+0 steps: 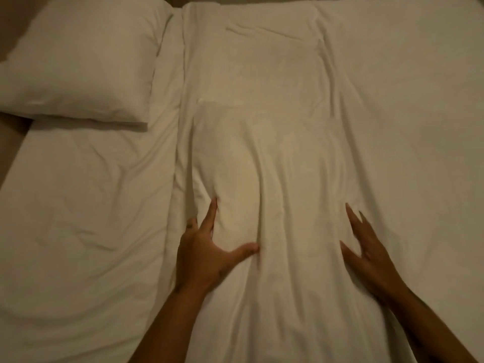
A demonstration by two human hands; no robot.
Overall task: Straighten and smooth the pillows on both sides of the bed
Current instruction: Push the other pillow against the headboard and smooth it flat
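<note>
Head view, dim warm light. Nearest us, we see both bare forearms entering from the bottom edge. The left hand (pixel 207 255) lies palm-down on a white, wrinkled fabric cover (pixel 275 166) that runs up the middle of the bed; its fingers are spread wide, thumb out to the right, and cloth is bunched into a ridge between thumb and forefinger. We cannot tell whether it pinches that ridge or only presses it. The right hand (pixel 366 255) is also spread and flat on the same cover, well apart from the left, with nothing held in it.

The cover's left edge runs as a long fold from near the left wrist up toward the head of the bed. Left of that fold we note the creased white bed sheet (pixel 78 218), bare of objects; right of the hands the white surface is smoother and likewise bare out to the frame edge.

Farthest, at upper left, one plump white rectangular pillow (pixel 78 58) rests on the sheet, slightly skewed, its near corner just beside the cover's fold. Only this pillow is in view.
</note>
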